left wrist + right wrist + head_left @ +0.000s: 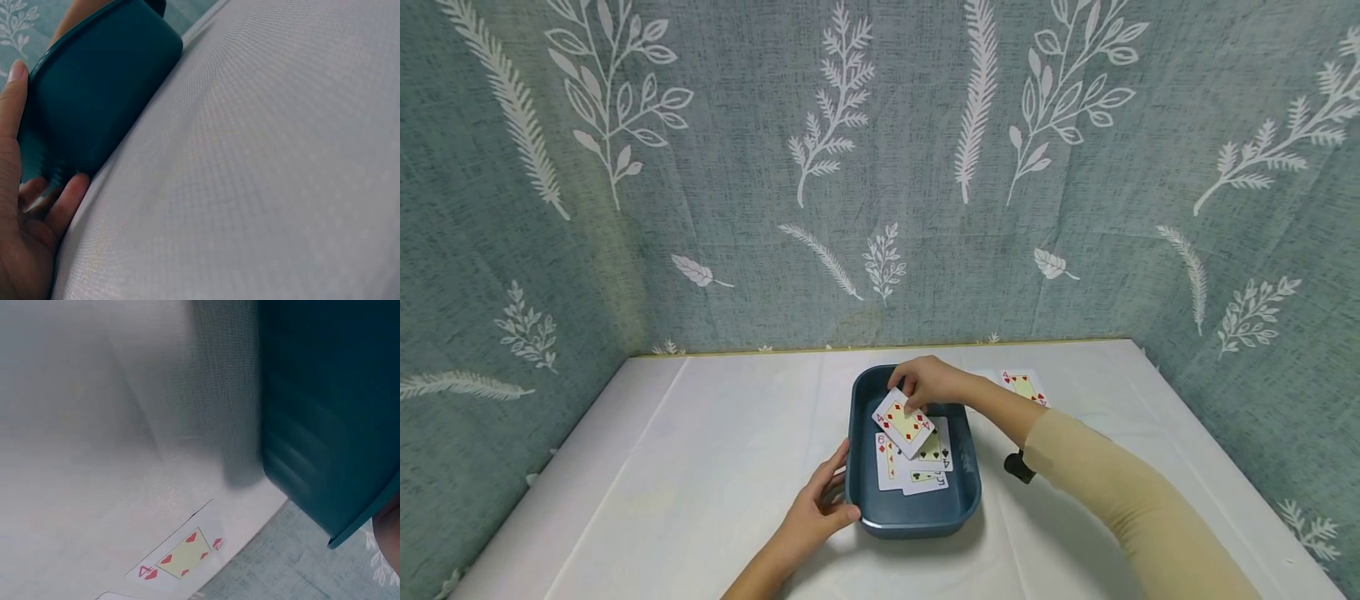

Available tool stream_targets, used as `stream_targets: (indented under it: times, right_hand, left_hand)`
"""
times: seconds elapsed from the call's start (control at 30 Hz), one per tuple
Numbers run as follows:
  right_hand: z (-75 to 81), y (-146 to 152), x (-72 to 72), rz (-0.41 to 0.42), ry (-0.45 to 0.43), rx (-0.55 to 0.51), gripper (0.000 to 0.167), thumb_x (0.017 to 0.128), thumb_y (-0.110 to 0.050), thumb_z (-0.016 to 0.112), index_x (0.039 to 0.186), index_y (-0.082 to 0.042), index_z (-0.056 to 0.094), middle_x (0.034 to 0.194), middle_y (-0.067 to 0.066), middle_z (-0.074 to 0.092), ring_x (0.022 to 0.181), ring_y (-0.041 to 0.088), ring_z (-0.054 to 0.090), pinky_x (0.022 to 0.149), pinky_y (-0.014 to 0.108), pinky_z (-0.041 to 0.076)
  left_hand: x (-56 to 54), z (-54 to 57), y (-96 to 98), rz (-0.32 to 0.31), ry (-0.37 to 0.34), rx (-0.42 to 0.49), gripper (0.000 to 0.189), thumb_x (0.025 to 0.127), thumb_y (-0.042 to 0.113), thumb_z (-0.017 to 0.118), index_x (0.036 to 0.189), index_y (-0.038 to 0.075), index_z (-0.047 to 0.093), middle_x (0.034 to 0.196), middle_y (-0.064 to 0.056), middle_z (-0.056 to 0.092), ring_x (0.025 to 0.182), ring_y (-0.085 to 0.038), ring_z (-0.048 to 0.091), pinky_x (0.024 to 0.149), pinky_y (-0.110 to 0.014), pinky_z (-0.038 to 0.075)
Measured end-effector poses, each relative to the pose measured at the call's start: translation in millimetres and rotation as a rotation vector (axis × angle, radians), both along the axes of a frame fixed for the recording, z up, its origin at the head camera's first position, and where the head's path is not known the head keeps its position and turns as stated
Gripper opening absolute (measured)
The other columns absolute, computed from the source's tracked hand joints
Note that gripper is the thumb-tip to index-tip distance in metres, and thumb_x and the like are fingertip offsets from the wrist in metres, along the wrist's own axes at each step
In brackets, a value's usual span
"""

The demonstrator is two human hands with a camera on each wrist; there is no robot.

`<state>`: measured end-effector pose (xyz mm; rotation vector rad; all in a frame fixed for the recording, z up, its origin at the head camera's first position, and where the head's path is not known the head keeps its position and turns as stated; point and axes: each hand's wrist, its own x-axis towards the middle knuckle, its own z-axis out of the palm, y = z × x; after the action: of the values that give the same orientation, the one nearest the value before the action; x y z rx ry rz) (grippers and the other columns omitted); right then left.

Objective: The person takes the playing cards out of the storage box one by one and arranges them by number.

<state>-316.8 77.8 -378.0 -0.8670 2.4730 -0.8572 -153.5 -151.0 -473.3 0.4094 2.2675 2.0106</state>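
Note:
A dark blue plastic tub [917, 531] stands on the white cloth with several playing cards in it. The six of diamonds [882, 479] lies at the left, beside the four of spades [946, 429]; a five of clubs [925, 485] shows partly beneath. My right hand [934, 382] pinches a four of diamonds [895, 421] just above these cards, face up and turned at an angle. Against the tub's left side rests my left hand [818, 500], thumb at the near corner and fingers along the wall. In the left wrist view, fingertips touch the tub's [100, 87] rim and lower edge.
A four of hearts [1024, 385] lies face up on the table [722, 467] behind the right forearm; another card's edge [115, 596] shows near it in the right wrist view. A small black object [1018, 467] sits under the right sleeve. Leaf-patterned cloth [917, 275] surrounds the table.

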Motion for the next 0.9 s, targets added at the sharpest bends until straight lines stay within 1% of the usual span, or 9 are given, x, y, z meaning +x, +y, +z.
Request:
stream_targets:
  times: [0.17, 0.37, 0.47, 0.57, 0.67, 0.8, 0.9]
  right_hand:
    - [2.6, 4.5, 3.0, -0.020, -0.012, -0.076, 0.043, 0.078, -0.006, 0.076, 0.117, -0.002, 0.060, 0.080, 0.003, 0.063, 0.057, 0.011, 0.059, 0.066, 0.043, 0.055]
    - [7.7, 11.1, 6.4, -0.076, -0.021, -0.181, 0.045, 0.076, -0.005, 0.077, 0.117, 0.000, 0.058, 0.079, 0.005, 0.066, 0.056, 0.013, 0.060, 0.068, 0.051, 0.053]
    - [8.8, 15.1, 8.0, -0.099, -0.037, -0.233, 0.045, 0.076, -0.005, 0.078, 0.116, -0.001, 0.058, 0.079, 0.005, 0.068, 0.056, 0.015, 0.061, 0.068, 0.052, 0.052]
    - [9.3, 20.1, 9.4, -0.124, -0.060, -0.276, 0.045, 0.076, -0.007, 0.078, 0.117, -0.002, 0.058, 0.080, 0.005, 0.069, 0.060, 0.017, 0.063, 0.066, 0.047, 0.054]
    - [11.0, 25.6, 10.9, -0.155, -0.084, -0.315, 0.046, 0.076, -0.007, 0.078, 0.118, -0.002, 0.059, 0.082, 0.006, 0.069, 0.066, 0.018, 0.066, 0.064, 0.039, 0.056]
    - [15.0, 32.7, 14.0, -0.217, -0.104, -0.352, 0.048, 0.075, -0.008, 0.078, 0.118, -0.002, 0.058, 0.082, 0.007, 0.069, 0.068, 0.018, 0.066, 0.066, 0.039, 0.056]
    - [18.3, 38.8, 16.6, -0.248, -0.102, -0.373, 0.049, 0.075, -0.009, 0.079, 0.119, -0.001, 0.058, 0.082, 0.007, 0.068, 0.067, 0.018, 0.065, 0.067, 0.039, 0.056]
  left_hand:
    - [1.3, 0.6, -0.5, 0.008, -0.010, -0.009, 0.077, 0.084, 0.019, 0.073, 0.148, 0.025, 0.032, 0.146, -0.012, 0.039, 0.126, -0.035, 0.046, 0.085, -0.021, 0.047]
    - [1.2, 1.5, -0.8, -0.005, 0.008, -0.007, 0.077, 0.084, 0.016, 0.072, 0.149, 0.022, 0.031, 0.147, -0.014, 0.037, 0.127, -0.037, 0.045, 0.086, -0.021, 0.047]
    - [0.8, 1.6, -0.4, 0.002, 0.002, -0.025, 0.077, 0.084, 0.017, 0.073, 0.149, 0.024, 0.032, 0.147, -0.012, 0.037, 0.127, -0.036, 0.046, 0.087, -0.023, 0.047]
    - [0.7, 1.7, 0.2, 0.014, -0.019, -0.045, 0.077, 0.084, 0.019, 0.073, 0.148, 0.028, 0.032, 0.148, -0.010, 0.037, 0.127, -0.034, 0.046, 0.088, -0.026, 0.048]
    - [0.3, 1.5, 0.4, 0.016, -0.012, -0.049, 0.077, 0.083, 0.019, 0.073, 0.148, 0.028, 0.032, 0.147, -0.010, 0.038, 0.126, -0.034, 0.046, 0.089, -0.028, 0.049]
    - [0.5, 1.7, 0.1, 0.004, 0.015, -0.024, 0.078, 0.083, 0.019, 0.073, 0.148, 0.024, 0.032, 0.146, -0.014, 0.039, 0.126, -0.037, 0.046, 0.087, -0.025, 0.048]
    - [0.8, 2.2, -0.2, -0.001, 0.013, -0.019, 0.078, 0.083, 0.019, 0.073, 0.149, 0.023, 0.032, 0.146, -0.014, 0.039, 0.126, -0.037, 0.046, 0.085, -0.022, 0.047]
